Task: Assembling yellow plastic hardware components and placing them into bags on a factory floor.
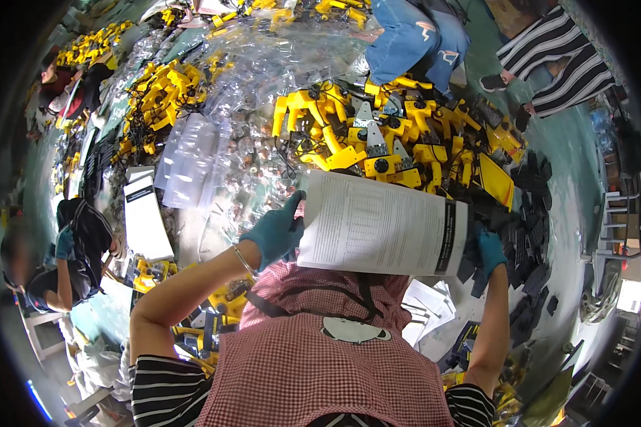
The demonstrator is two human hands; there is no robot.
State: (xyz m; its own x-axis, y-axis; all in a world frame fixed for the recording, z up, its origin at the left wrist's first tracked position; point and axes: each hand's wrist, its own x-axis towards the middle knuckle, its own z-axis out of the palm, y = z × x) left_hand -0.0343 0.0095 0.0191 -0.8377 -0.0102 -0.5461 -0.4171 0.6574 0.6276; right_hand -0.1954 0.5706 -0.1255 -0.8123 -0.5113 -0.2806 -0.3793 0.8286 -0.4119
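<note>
"Where's the paper?"

"The printed paper [377,220] is held up above the lap, just short of the heap of yellow tools [420,153], its page of text and dark band facing up."

"And the grip?"

"The left hand [269,235], in a blue glove, is closed on the paper's left edge. The right hand [491,252], gloved too, is beside the other end, but its fingers are mostly hidden there, so I can't tell whether it grips."

"Which step is this, would you say?"

"Handling the paper, I'd judge: it is spread between the hands, and neither hand is on a tool. More loose sheets [431,309] lie by the checked apron [285,370], on the right."

"What does the next move call for?"

"A firm left pinch, I'd think, and the right hand squarely on its end, since the paper bows and could slip or crease."
</note>
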